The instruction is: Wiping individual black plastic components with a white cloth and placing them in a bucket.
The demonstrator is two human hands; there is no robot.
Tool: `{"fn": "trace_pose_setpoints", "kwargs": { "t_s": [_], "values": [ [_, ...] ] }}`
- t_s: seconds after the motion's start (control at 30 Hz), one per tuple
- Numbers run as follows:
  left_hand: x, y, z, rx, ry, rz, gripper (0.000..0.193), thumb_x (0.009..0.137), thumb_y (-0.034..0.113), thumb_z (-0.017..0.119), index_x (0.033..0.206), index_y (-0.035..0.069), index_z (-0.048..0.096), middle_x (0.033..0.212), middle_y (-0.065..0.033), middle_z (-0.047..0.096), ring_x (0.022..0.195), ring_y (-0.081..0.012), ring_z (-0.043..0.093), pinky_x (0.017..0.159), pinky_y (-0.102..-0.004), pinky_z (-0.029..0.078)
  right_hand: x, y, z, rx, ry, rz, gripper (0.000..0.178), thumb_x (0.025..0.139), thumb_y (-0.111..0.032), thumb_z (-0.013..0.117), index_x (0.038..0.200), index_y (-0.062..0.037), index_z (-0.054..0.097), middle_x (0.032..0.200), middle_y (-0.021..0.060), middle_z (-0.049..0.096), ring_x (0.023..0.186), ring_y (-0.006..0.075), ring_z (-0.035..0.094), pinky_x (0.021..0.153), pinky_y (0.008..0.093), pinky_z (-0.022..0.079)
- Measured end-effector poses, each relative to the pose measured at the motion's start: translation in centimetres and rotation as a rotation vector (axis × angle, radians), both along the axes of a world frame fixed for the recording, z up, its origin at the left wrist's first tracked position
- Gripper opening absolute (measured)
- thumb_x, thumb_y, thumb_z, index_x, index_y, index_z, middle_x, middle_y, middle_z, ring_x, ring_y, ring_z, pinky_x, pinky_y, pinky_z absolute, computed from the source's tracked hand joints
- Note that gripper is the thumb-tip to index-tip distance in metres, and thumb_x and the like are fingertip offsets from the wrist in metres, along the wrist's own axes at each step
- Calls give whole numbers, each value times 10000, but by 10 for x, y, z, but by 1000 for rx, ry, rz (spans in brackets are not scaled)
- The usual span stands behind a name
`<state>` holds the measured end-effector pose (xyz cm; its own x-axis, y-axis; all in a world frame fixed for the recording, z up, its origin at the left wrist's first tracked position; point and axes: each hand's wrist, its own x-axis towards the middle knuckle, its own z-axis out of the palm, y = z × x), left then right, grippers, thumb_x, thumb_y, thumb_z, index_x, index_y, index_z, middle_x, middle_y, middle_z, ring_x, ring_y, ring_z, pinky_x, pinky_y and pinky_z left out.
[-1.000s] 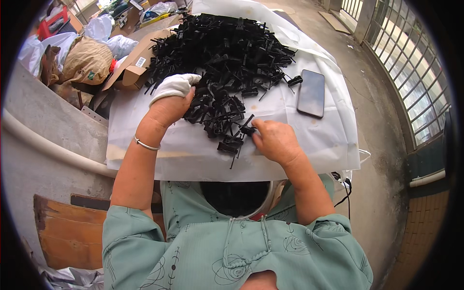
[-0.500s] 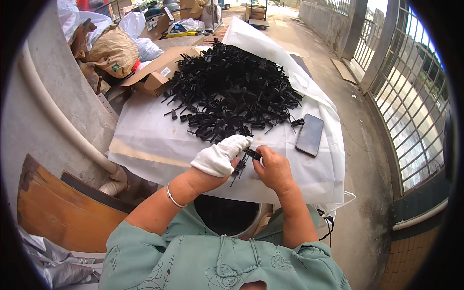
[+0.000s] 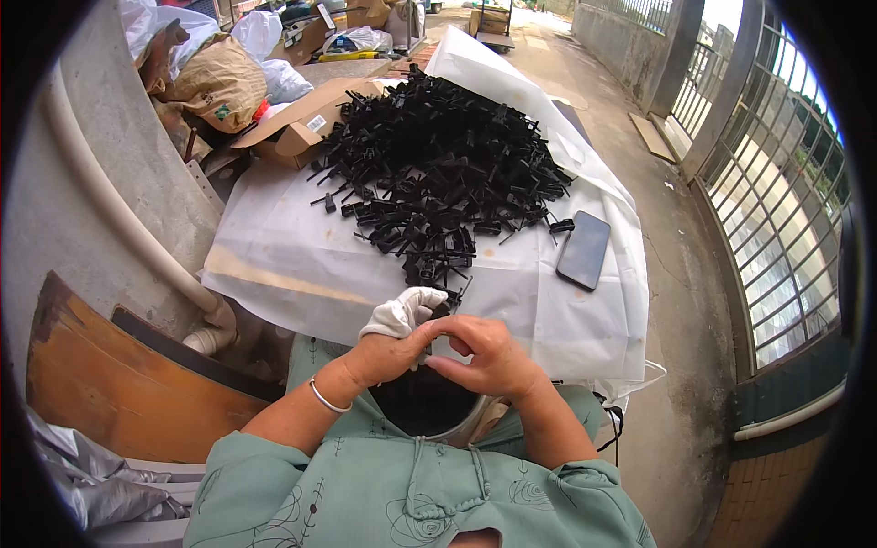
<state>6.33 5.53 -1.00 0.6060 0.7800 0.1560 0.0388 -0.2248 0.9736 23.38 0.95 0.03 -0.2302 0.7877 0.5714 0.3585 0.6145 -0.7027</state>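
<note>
Head camera: we have our left grip (image 3: 398,329), in a white glove, and our bare right grip (image 3: 489,352) together at the near edge of the white-sheeted bench (image 3: 557,320), over a pale-rimmed, dark-filled bucket (image 3: 468,423). The left fingers are curled; the right thumb and fingers bend in toward the left hand and overlap it in our view. We cannot tell whether either grip is clamped on a piece, since the fingers hide what lies between them. The black plastic parts (image 3: 448,155) make a wide heap on the far side of the bench, and a narrow trail of them runs nearer, its last pieces just at the far side of our gloved fingertips. A few parts lie loose at the left of the heap. To the right, well apart from our hands, a phone (image 3: 583,251) lies on the sheet, with one black part just beside its far left corner. An open cardboard box (image 3: 297,142) sits left of the heap.
</note>
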Motion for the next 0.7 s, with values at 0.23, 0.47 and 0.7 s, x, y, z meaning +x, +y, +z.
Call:
{"fn": "trace_pose_setpoints", "kwargs": {
  "t_s": [0.23,0.47,0.7],
  "values": [
    [6,-10,14,-384,-172,-107,293,894,35,490,1183,-3,460,941,-61,561,627,-62,548,520,-203,482,-12,-1,-11,-40,165,-318,207,767,-112,715,735,-43,523,555,-1,441,476,70,360,445,226,307],
    [6,-10,15,-139,-80,113,261,847,12,562,1102,-31,528,923,-54,589,656,-45,536,553,-198,476,1,6,-12,-230,164,-116,255,938,-215,487,834,9,548,653,84,529,584,188,459,561,302,402],
    [10,-11,4,121,78,238,268,811,49,587,1061,-45,567,954,-129,628,787,-157,603,719,-271,500,0,7,-13,-309,97,-13,230,916,-171,489,772,8,509,663,184,528,579,346,479,542,380,396]
  ]
}}
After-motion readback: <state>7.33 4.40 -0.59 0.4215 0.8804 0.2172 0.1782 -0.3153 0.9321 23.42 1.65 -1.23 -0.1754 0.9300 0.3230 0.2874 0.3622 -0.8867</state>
